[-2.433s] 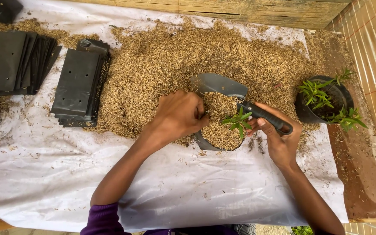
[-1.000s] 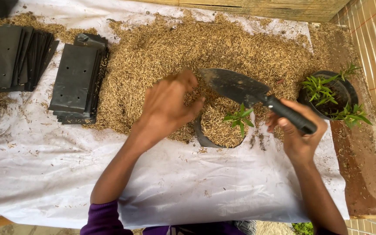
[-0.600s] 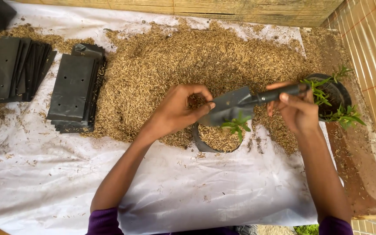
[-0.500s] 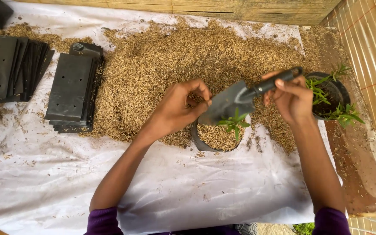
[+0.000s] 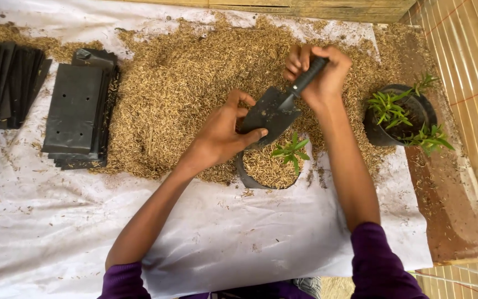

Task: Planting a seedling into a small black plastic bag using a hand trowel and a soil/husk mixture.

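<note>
Gripping trowel [image 5: 279,108] handle, right hand [image 5: 317,71] clamped; blade points down-left toward left hand [image 5: 225,133], fingers spread.

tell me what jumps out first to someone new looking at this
A wide heap of tan husks covers the white sheet's far half. At its near edge the right hand grips a black trowel, the left hand touching its blade, above a husk-filled black bag with a small green seedling.
</note>
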